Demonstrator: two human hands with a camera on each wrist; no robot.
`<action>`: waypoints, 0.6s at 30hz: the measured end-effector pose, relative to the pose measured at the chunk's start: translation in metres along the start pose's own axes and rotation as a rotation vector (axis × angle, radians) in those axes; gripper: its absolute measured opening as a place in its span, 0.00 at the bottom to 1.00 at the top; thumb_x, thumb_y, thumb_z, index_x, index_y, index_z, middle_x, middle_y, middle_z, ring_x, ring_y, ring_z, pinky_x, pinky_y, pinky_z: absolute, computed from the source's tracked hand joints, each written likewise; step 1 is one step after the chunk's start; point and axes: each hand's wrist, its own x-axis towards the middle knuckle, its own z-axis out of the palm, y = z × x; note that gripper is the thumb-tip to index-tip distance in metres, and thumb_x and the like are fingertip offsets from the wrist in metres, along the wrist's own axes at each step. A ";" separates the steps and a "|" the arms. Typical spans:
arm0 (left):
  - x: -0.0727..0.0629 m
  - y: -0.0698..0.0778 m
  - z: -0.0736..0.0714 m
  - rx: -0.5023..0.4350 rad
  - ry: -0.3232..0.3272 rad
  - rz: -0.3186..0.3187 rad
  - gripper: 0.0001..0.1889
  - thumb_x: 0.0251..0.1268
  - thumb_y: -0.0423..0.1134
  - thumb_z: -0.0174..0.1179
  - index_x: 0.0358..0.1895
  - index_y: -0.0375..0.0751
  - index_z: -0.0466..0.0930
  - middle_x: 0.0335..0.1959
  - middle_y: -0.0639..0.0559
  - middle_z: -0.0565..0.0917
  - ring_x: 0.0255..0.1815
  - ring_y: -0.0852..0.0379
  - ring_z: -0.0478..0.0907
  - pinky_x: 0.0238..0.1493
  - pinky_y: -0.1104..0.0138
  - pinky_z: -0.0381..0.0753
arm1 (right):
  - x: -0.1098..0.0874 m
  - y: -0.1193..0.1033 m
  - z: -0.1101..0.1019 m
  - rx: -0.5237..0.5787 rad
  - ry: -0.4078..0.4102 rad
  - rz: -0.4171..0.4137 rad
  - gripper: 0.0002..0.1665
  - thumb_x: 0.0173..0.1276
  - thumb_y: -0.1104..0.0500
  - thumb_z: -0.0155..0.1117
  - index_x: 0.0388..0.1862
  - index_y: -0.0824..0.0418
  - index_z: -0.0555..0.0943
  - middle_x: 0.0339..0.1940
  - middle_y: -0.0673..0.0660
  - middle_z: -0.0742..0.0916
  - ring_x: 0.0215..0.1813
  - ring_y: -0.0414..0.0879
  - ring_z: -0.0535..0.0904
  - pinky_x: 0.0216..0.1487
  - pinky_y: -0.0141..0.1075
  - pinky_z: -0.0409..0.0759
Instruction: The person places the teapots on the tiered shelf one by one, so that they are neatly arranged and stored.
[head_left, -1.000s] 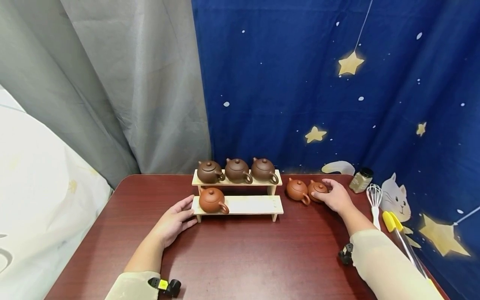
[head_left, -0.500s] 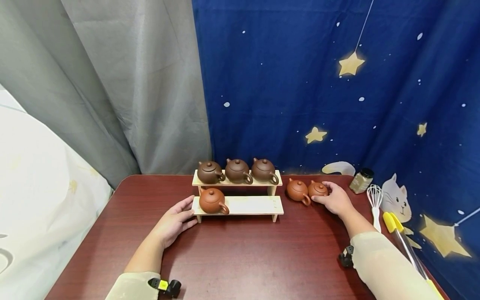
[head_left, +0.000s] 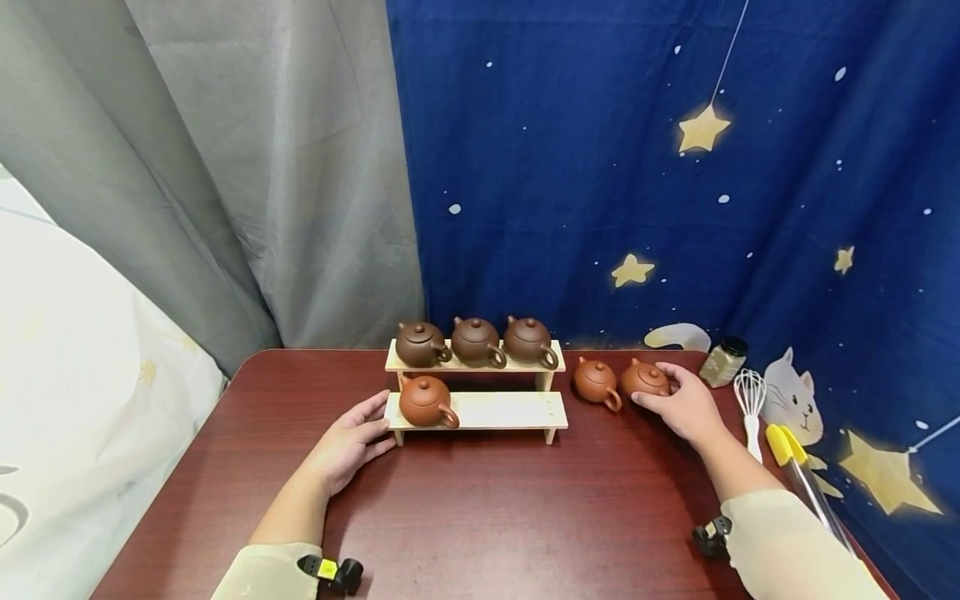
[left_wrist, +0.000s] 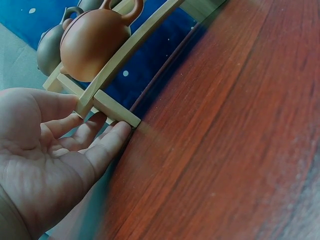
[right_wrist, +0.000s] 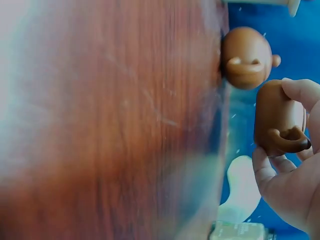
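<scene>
My right hand (head_left: pixel 688 408) grips a reddish-brown clay teapot (head_left: pixel 643 379) at the right, thumb on one side and fingers on the other. In the right wrist view this teapot (right_wrist: pixel 271 112) shows its looped handle toward the palm. A second reddish teapot (head_left: pixel 595 381) stands just left of it on the table. My left hand (head_left: pixel 348 446) holds the left end of a two-step wooden stand (head_left: pixel 510 410); in the left wrist view the thumb lies at the board's corner and fingers are at the leg. On the lower step sits another reddish teapot (head_left: pixel 424 402), near the left end.
Three dark brown teapots (head_left: pixel 475 342) line the upper step. Along the right table edge are a lidded jar (head_left: pixel 723 362), a white whisk (head_left: pixel 751 408) and yellow-tipped tongs (head_left: pixel 787 446). A blue starry curtain (head_left: pixel 540 183) hangs behind the reddish-brown table (head_left: pixel 480 508).
My right hand has shifted slightly right with the teapot, widening the gap between it and the neighbouring reddish teapot. The left hand and stand have stayed put.
</scene>
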 end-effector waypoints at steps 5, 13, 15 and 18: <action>0.000 0.001 0.000 0.000 0.003 -0.006 0.36 0.86 0.33 0.47 0.89 0.42 0.44 0.87 0.37 0.56 0.69 0.59 0.76 0.69 0.61 0.82 | -0.022 -0.016 -0.005 0.010 0.003 -0.041 0.52 0.65 0.39 0.80 0.79 0.62 0.71 0.68 0.68 0.85 0.65 0.59 0.83 0.53 0.26 0.76; 0.000 0.002 0.001 0.016 0.003 0.000 0.35 0.87 0.33 0.46 0.89 0.42 0.44 0.87 0.37 0.57 0.71 0.58 0.75 0.69 0.60 0.81 | -0.051 -0.048 0.001 0.106 -0.041 -0.129 0.49 0.63 0.48 0.84 0.77 0.63 0.73 0.66 0.65 0.86 0.56 0.41 0.84 0.51 0.19 0.78; 0.000 0.002 0.001 0.016 0.001 -0.002 0.35 0.87 0.33 0.46 0.89 0.42 0.44 0.87 0.37 0.57 0.72 0.57 0.74 0.69 0.60 0.81 | -0.057 -0.054 0.005 0.130 -0.059 -0.140 0.48 0.62 0.50 0.85 0.77 0.63 0.73 0.65 0.64 0.86 0.55 0.37 0.84 0.52 0.20 0.79; 0.000 0.002 0.001 0.014 0.000 -0.005 0.35 0.87 0.33 0.46 0.89 0.42 0.44 0.87 0.37 0.57 0.73 0.56 0.74 0.69 0.60 0.81 | -0.066 -0.063 0.014 0.168 -0.092 -0.164 0.47 0.60 0.52 0.85 0.76 0.63 0.75 0.64 0.63 0.87 0.53 0.36 0.85 0.52 0.23 0.82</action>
